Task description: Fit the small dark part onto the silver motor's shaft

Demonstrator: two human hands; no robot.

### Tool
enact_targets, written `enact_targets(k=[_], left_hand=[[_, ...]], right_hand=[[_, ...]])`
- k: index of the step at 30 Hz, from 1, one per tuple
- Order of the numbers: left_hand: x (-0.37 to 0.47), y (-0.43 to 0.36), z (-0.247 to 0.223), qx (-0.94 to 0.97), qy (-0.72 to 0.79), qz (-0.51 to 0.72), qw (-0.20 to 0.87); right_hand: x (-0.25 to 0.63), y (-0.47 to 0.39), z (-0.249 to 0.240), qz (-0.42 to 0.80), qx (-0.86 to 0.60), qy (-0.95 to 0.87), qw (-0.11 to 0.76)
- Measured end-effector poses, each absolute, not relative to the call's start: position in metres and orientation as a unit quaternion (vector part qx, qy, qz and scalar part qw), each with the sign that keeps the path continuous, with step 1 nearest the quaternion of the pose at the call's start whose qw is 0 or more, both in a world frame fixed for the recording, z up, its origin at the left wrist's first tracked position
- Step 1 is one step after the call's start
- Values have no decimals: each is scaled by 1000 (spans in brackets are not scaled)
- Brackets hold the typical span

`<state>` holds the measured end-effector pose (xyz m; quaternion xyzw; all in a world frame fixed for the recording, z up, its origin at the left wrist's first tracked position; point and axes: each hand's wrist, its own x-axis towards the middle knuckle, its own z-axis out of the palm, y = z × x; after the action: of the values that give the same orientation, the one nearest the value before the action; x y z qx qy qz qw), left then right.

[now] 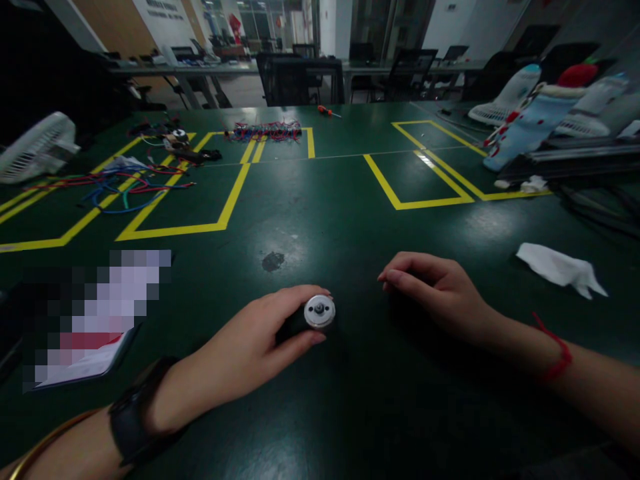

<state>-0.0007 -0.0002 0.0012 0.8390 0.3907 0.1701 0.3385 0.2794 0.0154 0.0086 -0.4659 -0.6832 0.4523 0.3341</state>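
Note:
A small round metal motor (319, 312) stands upright on the dark green table (300, 220), its silver end with a central shaft facing up. My left hand (260, 333) is closed around its left side, thumb in front and fingers behind. To the right of the motor, my right hand (435, 283) rests near the table with thumb and fingertips together. Whatever its fingers hold, if anything, is too small to make out.
Loose coloured wires (135, 183) and a white fan (40, 150) lie at the left, a phone (95, 353) nearer. A crumpled tissue (560, 267) is at the right. Farther back are a wire bundle (265, 131), a screwdriver (325, 111) and a blue figure (533, 123).

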Motion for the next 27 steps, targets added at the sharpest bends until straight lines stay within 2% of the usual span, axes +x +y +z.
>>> enact_targets(k=[9, 17, 23, 27], left_hand=[[1, 0, 1, 841, 383, 180, 337], [2, 0, 1, 838, 382, 188, 341], [2, -1, 0, 846, 381, 197, 317], [2, -1, -1, 849, 371, 198, 320]], right_hand=[[281, 17, 9, 405, -477, -703, 338], [267, 32, 23, 387, -456, -777, 197], [233, 21, 39, 321, -328, -847, 267], [218, 19, 43, 267, -303, -877, 261]])
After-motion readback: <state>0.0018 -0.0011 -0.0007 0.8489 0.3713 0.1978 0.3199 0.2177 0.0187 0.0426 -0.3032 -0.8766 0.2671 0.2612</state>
